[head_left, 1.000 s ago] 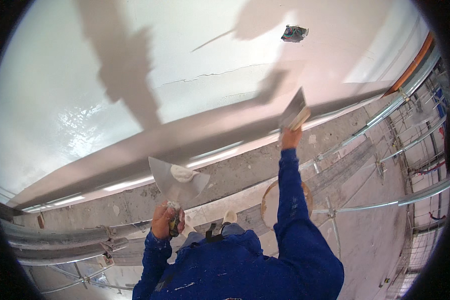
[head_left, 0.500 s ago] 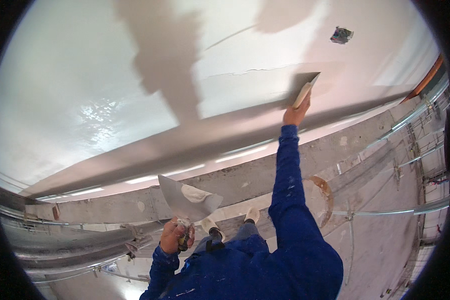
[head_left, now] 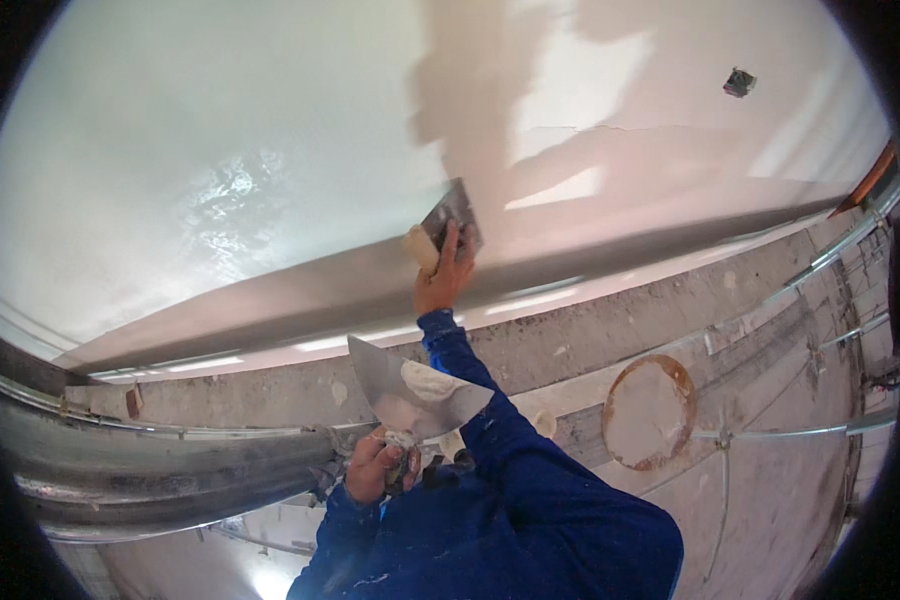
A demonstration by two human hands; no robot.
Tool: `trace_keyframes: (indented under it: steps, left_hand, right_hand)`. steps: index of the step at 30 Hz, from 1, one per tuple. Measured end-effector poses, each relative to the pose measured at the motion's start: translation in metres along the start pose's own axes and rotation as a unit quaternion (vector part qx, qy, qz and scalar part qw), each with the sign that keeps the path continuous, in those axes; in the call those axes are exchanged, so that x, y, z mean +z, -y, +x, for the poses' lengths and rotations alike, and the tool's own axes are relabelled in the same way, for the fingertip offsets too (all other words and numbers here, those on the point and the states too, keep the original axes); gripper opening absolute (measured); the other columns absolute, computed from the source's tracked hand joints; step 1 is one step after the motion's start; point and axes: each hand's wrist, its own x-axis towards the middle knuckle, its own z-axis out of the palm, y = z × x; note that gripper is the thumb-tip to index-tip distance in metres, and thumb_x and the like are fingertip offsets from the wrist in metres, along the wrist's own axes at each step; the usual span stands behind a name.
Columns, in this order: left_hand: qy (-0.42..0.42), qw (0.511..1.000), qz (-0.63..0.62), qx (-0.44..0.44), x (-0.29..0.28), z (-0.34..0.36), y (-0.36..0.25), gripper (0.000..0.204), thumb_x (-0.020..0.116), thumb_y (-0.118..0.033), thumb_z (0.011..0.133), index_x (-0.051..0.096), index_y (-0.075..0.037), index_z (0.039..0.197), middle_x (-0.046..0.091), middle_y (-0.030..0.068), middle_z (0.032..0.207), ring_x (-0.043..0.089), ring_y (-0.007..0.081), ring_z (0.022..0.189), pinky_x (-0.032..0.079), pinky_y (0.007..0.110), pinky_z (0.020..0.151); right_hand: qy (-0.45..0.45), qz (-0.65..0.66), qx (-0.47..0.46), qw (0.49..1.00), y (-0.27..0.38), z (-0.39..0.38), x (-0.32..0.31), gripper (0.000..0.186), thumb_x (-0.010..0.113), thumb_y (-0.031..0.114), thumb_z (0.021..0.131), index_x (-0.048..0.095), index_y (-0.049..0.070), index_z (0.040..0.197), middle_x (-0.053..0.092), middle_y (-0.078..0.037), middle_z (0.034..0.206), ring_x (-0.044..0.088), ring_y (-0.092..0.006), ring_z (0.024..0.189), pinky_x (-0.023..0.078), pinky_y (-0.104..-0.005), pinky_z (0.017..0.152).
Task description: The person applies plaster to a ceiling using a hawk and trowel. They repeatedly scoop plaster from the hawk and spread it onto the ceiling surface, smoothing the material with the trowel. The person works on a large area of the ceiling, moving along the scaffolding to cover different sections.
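Observation:
My right hand (head_left: 445, 278) grips a plastering trowel (head_left: 453, 212) by its pale handle, with fingers also against the back of the dark blade. The blade lies against the white plastered wall (head_left: 330, 130), in front of me. Low near my body, my left hand (head_left: 370, 468) is closed round the handle of a wide putty knife (head_left: 375, 375). A lump of white plaster (head_left: 428, 380) sits on its broad metal blade. My right forearm passes behind the edge of that blade. A shiny wet-looking patch (head_left: 235, 215) shows on the wall left of the trowel.
A dark square opening (head_left: 739, 82) is set in the wall at upper right. A grey ledge (head_left: 590, 315) runs along the wall's foot. Metal pipes (head_left: 160, 485) lie at left and a rail (head_left: 840, 430) at right. A round brown-rimmed thing (head_left: 613, 390) is at my right.
My right hand has swept the trowel leftward along the wall, and its blade has turned. The view has shifted slightly. My left hand still holds the putty knife with plaster.

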Motion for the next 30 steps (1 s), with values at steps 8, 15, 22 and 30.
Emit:
trace_keyframes:
  steps: [8,15,22,30]
  left_hand:
    - [0.000,1.000,-0.004,0.009,0.014,0.011,-0.001,0.039,0.050,-0.037,0.083,0.046,0.001,0.092,0.051,0.0076,0.062,0.048,0.0139,0.045,0.038,0.024,0.041]
    - [0.034,0.999,0.024,0.028,0.039,0.046,0.008,0.034,0.047,-0.033,0.084,0.045,0.000,0.090,0.051,0.0071,0.066,0.046,0.0119,0.047,0.037,0.023,0.043]
    - [0.080,0.996,0.022,0.029,0.077,0.080,0.008,0.033,0.049,-0.034,0.083,0.047,-0.001,0.088,0.051,0.0067,0.066,0.048,0.0123,0.048,0.038,0.023,0.043]
    - [-0.022,0.995,-0.076,0.063,0.095,0.097,0.015,0.034,0.052,-0.033,0.082,0.045,-0.001,0.090,0.050,0.0073,0.061,0.048,0.0145,0.044,0.040,0.025,0.039]
  right_hand:
    - [0.094,0.601,0.254,0.752,-0.033,-0.006,-0.131,0.040,0.052,-0.004,0.054,0.056,0.006,0.093,0.057,-0.009,0.087,0.053,-0.0239,0.085,0.043,-0.0345,0.078]
    - [0.118,0.684,0.145,0.705,0.011,0.024,-0.253,0.053,0.051,-0.006,0.058,0.051,0.007,0.110,0.055,-0.009,0.100,0.053,-0.0248,0.093,0.041,-0.0404,0.086]
    - [0.348,0.194,0.084,0.913,-0.032,0.028,-0.298,0.032,0.056,0.000,0.064,0.058,0.000,0.096,0.058,-0.009,0.081,0.053,-0.0171,0.072,0.043,-0.0280,0.066]
    - [-0.040,-0.019,0.165,0.985,-0.250,0.142,-0.328,0.038,0.056,0.005,0.062,0.051,-0.009,0.096,0.058,-0.019,0.084,0.058,-0.0266,0.081,0.044,-0.0334,0.070]
